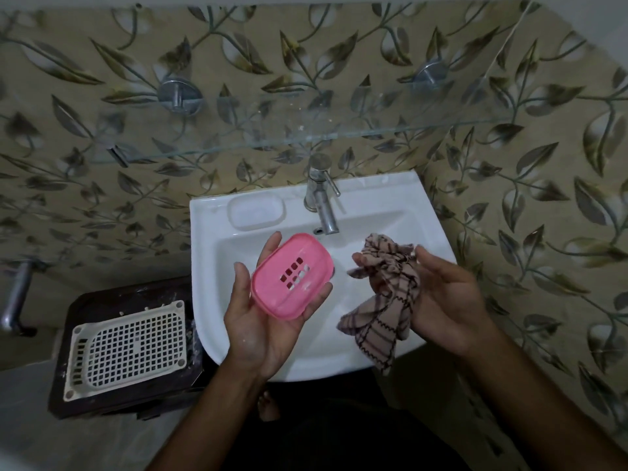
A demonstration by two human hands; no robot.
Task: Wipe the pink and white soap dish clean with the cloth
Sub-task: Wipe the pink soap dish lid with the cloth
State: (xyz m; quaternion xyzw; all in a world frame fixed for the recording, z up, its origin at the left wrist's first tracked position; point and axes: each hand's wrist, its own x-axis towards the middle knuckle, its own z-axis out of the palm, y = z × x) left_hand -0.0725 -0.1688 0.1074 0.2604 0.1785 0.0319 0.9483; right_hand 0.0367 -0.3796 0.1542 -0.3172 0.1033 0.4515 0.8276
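Both forearms reach up from the bottom edge, and the left hand cradles the pink soap dish over the front left part of the white sink; the left fingers are spread and curled round the dish's edges, with the thumb along its left side and fingertips showing at its top and right rim. It is an oval pink plastic piece, tilted, with a raised rim and a cluster of small rectangular drain slots in its middle, through which dark and pale patches show; its surface looks smooth and glossy. A clear-white oval tray sits apart from it on the sink's back ledge, to the left of the chrome tap. Just right of the pink piece, not touching it, the right hand holds the cloth, a beige rag with dark checked lines, bunched in the palm with a loose tail hanging down over the sink's front rim; the right fingers are curled loosely about the bunched part. Above the tap a glass shelf juts from the leaf-patterned tiled wall, held by round metal mounts. Left of the sink, a cream plastic grid basket lies on a dark brown stand, and a metal pipe fitting shows at the far left edge.
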